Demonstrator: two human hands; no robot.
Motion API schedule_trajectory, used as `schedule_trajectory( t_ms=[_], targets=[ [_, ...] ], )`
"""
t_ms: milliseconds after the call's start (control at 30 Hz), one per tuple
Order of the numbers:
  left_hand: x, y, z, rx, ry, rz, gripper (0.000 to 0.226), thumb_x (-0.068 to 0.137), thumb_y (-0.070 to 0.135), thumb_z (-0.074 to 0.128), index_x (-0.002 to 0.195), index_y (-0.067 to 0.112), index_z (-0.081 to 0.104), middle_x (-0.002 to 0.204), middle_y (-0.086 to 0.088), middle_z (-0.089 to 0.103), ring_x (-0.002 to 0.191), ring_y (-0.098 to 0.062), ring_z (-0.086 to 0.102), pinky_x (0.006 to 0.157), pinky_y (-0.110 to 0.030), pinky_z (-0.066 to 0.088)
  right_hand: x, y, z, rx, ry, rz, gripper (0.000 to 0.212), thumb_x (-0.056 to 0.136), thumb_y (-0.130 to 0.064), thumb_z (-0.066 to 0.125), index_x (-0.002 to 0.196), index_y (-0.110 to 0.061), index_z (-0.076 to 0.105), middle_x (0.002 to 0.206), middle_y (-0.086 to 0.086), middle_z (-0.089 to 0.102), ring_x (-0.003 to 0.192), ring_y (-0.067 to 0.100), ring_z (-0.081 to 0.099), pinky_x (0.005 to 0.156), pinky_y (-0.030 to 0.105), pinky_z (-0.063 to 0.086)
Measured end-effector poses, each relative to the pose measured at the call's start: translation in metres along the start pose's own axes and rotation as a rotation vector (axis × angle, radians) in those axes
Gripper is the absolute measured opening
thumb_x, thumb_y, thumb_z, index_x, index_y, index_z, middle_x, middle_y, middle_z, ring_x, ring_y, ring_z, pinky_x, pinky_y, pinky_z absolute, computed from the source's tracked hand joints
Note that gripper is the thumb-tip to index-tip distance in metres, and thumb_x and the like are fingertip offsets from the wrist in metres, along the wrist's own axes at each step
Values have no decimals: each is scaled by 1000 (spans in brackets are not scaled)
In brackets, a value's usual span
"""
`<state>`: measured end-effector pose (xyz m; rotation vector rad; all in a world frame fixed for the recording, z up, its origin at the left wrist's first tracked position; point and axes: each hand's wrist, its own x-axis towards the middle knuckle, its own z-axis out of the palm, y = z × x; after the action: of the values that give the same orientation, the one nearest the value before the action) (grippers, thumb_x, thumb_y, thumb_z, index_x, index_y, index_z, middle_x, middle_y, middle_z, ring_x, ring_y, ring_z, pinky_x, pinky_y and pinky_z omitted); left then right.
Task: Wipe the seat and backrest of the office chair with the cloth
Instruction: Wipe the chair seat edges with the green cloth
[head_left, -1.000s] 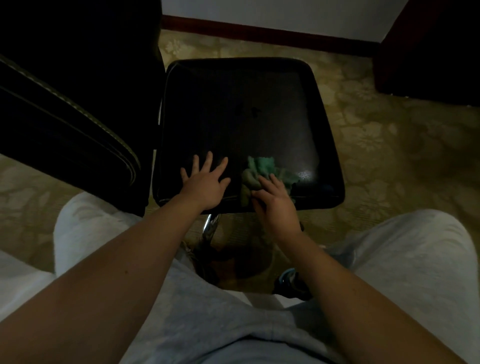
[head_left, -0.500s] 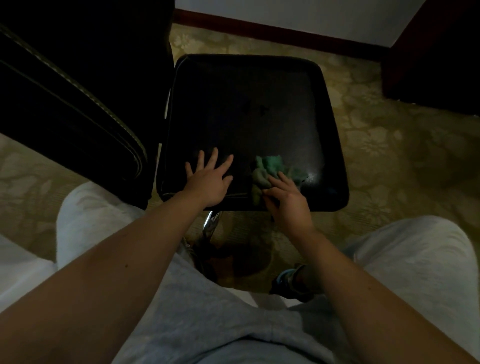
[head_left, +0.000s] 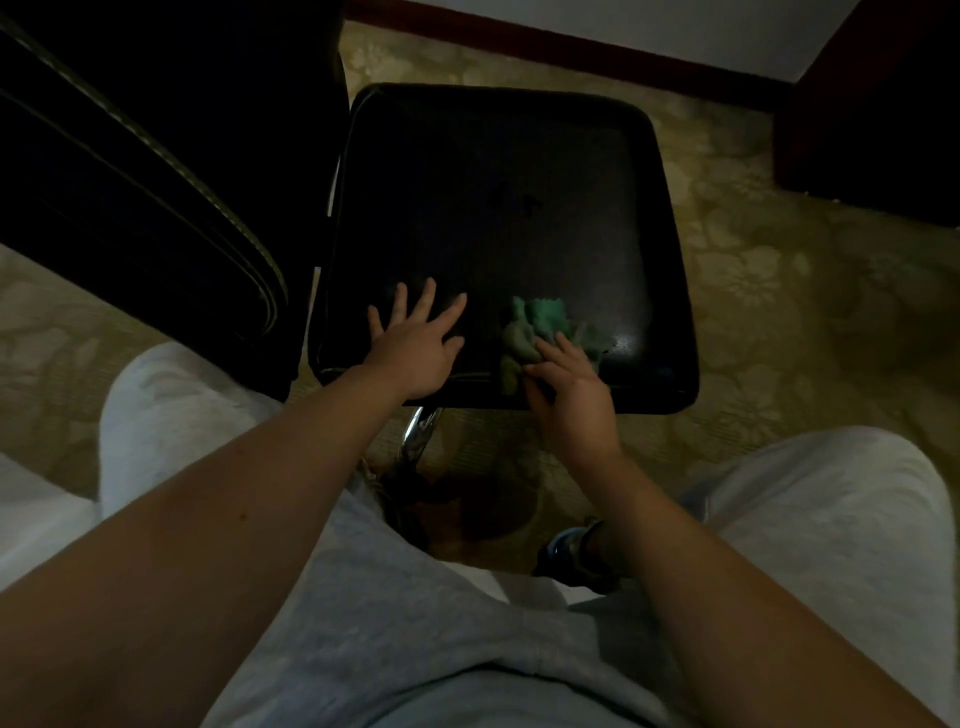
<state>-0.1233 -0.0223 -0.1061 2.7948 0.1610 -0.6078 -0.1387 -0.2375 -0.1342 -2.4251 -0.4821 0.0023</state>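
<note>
Where the hands lie: both at the near edge of the seat (head_left: 493, 197); set apart, not touching each other
Left hand (head_left: 415, 348): palm down on the seat; fingers straight and spread; holding nothing
Right hand (head_left: 571, 400): fingers bent over the green cloth (head_left: 540, 327), thumb against its near fold; gripping it against the seat's front edge
Green cloth: bunched on the seat, just right of the left hand; most of it shows beyond the right fingertips; one fold droops to the seat's edge beside the right thumb
Backrest (head_left: 130, 171): dark, with a pale stitched seam; well left of the left hand; neither hand touches it
Chrome post (head_left: 421, 431): under the seat, between the two wrists
Carpet (head_left: 779, 291): pale, flower-patterned; to the right of the right hand and beyond the seat
Grey trousers (head_left: 831, 519): one knee outside each forearm
Shoe (head_left: 571, 551): on the carpet beneath the right forearm; partly hidden
</note>
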Motion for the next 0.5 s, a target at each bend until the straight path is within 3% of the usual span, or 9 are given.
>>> schedule_trajectory(
  t_ms=[233,367,500],
  targets=[
    [1,-2,-4,2,-13,5,59,108,45,31,158,43,1,168,-1,-14,153,-34,-17,120,-62,-7,6,-19,10,-20,-86,-122,14,85,-4,73,99,-5,76,130,13,64,131,36,51,108,48,41],
    [0,-3,-6,-21,-23,9,59,107,47,31,158,43,2,168,-1,-15,153,-32,-19,120,-60,-9,5,6,-7,-27,-20,-60,17,87,-8,72,103,-5,76,130,12,65,132,32,52,108,44,43],
    [0,-2,-5,-21,-30,7,59,108,46,31,158,43,1,168,-1,-16,152,-33,-20,119,-61,-10,2,3,-2,-26,22,-12,17,87,-7,72,103,-4,75,132,14,63,134,35,49,111,51,40]
  ],
)
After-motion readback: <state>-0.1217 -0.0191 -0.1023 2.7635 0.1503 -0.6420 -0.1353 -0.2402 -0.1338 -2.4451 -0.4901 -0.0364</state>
